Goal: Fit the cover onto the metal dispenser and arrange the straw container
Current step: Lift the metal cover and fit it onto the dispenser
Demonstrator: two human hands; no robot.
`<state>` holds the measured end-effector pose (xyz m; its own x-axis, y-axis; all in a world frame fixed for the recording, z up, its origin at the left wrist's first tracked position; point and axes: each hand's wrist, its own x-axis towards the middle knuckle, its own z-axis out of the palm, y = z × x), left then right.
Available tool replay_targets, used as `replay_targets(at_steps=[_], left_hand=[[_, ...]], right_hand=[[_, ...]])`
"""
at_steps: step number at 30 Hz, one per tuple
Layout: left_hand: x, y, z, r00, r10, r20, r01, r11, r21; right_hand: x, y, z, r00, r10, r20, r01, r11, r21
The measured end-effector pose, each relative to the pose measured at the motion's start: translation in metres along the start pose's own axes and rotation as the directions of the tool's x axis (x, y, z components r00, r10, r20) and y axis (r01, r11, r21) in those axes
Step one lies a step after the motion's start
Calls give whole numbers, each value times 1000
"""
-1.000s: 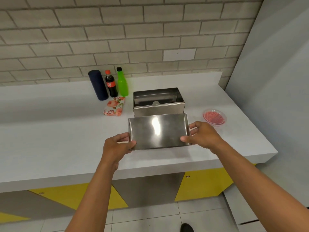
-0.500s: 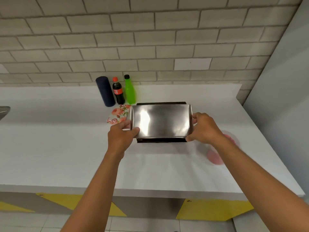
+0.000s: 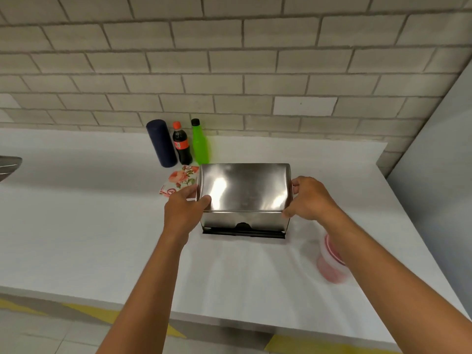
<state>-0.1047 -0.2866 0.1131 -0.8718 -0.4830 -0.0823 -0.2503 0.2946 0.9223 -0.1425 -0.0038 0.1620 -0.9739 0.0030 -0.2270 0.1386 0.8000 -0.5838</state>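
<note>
A shiny steel cover (image 3: pixel 244 186) lies flat on top of the metal dispenser (image 3: pixel 244 222), whose front wall and dark base slot show below it. My left hand (image 3: pixel 185 209) grips the cover's left end, thumb on top. At the cover's right end my right hand (image 3: pixel 310 198) holds on, fingers curled round the edge. A dark blue cylindrical container (image 3: pixel 161 143) stands upright at the back by the wall, apart from both hands.
A cola bottle (image 3: pixel 181 143) and a green bottle (image 3: pixel 200 141) stand beside the blue cylinder. A floral packet (image 3: pixel 180 178) lies left of the dispenser. A blurred pink bowl (image 3: pixel 332 259) sits right of my right forearm. A grey wall (image 3: pixel 434 175) closes the white counter (image 3: pixel 76 226) on the right.
Both hands carried the cover from near the counter's front edge back over the open dispenser and lowered it onto the top. The camera has moved closer.
</note>
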Motion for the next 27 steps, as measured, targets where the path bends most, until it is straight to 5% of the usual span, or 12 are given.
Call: replay_targets(at_steps=[27], left_hand=[[44,9,-3,979,-82,184,80,997,16]], right_hand=[[22,-17,-13,970,164,177,-163,986,-23]])
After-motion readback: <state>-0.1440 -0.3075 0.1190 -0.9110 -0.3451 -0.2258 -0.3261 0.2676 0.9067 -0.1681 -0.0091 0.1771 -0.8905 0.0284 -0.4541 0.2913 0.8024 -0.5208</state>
